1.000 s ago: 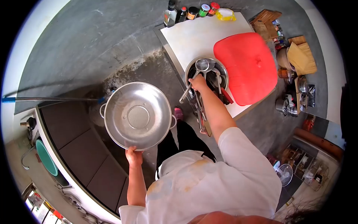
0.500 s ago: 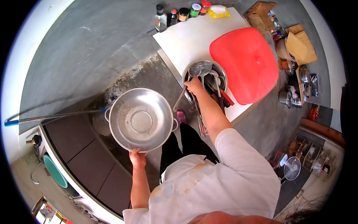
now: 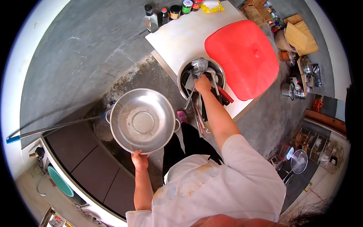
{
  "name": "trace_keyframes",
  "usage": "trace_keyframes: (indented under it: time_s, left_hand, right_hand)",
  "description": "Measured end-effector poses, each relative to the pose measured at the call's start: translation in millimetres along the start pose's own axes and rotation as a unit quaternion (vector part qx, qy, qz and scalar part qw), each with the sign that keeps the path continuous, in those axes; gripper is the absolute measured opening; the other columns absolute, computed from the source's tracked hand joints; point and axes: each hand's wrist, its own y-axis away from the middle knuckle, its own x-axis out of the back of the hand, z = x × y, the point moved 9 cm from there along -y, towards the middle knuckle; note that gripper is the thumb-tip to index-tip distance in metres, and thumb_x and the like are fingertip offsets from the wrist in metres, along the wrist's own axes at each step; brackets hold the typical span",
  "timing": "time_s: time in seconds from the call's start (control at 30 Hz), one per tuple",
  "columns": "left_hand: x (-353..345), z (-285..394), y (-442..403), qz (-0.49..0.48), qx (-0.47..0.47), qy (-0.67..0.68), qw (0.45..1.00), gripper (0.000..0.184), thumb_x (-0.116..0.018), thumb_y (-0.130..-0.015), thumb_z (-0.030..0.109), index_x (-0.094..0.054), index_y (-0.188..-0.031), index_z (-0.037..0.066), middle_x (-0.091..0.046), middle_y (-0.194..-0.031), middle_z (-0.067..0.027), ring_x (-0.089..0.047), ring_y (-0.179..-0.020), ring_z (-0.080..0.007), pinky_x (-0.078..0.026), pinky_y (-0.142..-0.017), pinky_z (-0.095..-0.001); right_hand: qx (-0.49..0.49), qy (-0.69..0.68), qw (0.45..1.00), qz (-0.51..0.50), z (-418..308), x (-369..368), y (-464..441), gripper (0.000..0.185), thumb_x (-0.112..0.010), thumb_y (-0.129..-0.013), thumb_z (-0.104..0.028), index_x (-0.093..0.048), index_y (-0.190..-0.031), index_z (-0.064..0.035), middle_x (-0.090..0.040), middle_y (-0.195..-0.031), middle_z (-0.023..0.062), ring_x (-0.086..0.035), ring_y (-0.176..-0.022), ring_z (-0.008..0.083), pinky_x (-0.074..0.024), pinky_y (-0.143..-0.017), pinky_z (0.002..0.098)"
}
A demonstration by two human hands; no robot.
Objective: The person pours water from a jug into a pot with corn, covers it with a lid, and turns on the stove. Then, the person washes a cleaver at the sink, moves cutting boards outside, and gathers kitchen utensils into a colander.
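A large perforated metal colander [image 3: 126, 113] with two loop handles is held out level in front of me. My left hand [image 3: 140, 159] grips its near rim, thumb on the inside. On the white table stands a round metal pot [image 3: 180, 72] full of kitchen utensils. My right hand [image 3: 203, 84] is over the pot, fingers closed around the handle of what looks like a metal ladle [image 3: 200, 65]. Its bowl lies among the other utensils, and the handle's end pokes out past the pot's near side. Red-handled tools [image 3: 226, 94] lean at the pot's right.
A red plastic lid or stool top [image 3: 244, 60] lies on the white table [image 3: 174, 43]. Bottles and jars [image 3: 175, 12] line its far edge. A long-handled tool [image 3: 56, 128] leans at the left, above a dark-fronted counter [image 3: 90, 166]. Shelves with pots stand at the right.
My right hand has moved slightly right, farther over the pot, and the ladle's handle has shifted right with it. My left hand keeps the colander almost still.
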Motion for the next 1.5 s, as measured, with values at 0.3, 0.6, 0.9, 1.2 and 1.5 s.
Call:
trace_keyframes:
  time_s: [0.3,0.6,0.9,1.2,1.5]
  left_hand:
    - [9.4,-8.8,-6.5,-0.009,0.019,-0.007,1.000,0.058,-0.047,-0.060,0.009,-0.037,-0.117,0.007,-0.048,-0.109,-0.0091,-0.051,-0.097,-0.0286,-0.047,-0.073,-0.0444]
    - [-0.2,-8.0,-19.4,-0.028,0.026,0.015,0.999,0.058,-0.044,-0.062,0.006,-0.034,-0.120,0.008,-0.048,-0.106,-0.0083,-0.053,-0.091,-0.0250,-0.048,-0.066,-0.0386]
    - [-40.6,-5.6,-35.1,-0.070,0.026,0.022,0.997,0.060,-0.045,-0.061,0.006,-0.033,-0.120,0.007,-0.048,-0.105,-0.0084,-0.052,-0.089,-0.0238,-0.046,-0.065,-0.0370]
    - [-47.1,-11.9,-35.1,-0.104,0.004,0.038,0.994,0.059,-0.049,-0.061,0.009,-0.036,-0.118,0.004,-0.049,-0.108,-0.0098,-0.050,-0.097,-0.0286,-0.045,-0.075,-0.0462]
    - [-70.5,22.4,18.0,-0.112,-0.029,0.122,0.986,0.066,-0.048,-0.059,0.005,-0.030,-0.123,0.002,-0.049,-0.109,-0.0140,-0.050,-0.098,-0.0290,-0.046,-0.079,-0.0435]
  right_hand:
    - [-0.080,-0.061,0.994,0.053,10.8,-13.7,-0.6,0.037,-0.052,-0.073,-0.019,-0.041,-0.101,0.0033,-0.052,-0.099,0.0272,-0.051,-0.096,0.0381,-0.0420,-0.081,0.0427]
    - [-0.057,-0.253,0.963,0.069,31.5,12.5,-22.9,0.025,-0.051,-0.072,-0.007,-0.042,-0.094,0.0036,-0.054,-0.078,0.0192,-0.054,-0.067,0.0289,-0.0437,-0.056,0.0375]
    - [-0.060,-0.513,0.837,-0.181,2.5,59.7,9.4,0.021,-0.043,-0.074,0.003,-0.050,-0.092,-0.0056,-0.049,-0.071,0.0001,-0.045,-0.055,0.0091,-0.0349,-0.042,0.0211]
    - [-0.121,-0.681,0.476,-0.543,-105.7,54.1,160.2,0.045,-0.041,-0.076,-0.003,-0.038,-0.121,0.0015,-0.048,-0.085,0.0017,-0.039,-0.059,0.0079,-0.0287,-0.038,0.0157]
    - [-0.218,-0.645,0.220,-0.698,-180.1,-2.3,300.5,0.046,-0.035,-0.086,-0.010,-0.024,-0.129,0.0023,-0.044,-0.078,0.0045,-0.037,-0.055,0.0101,-0.0354,-0.039,0.0208]
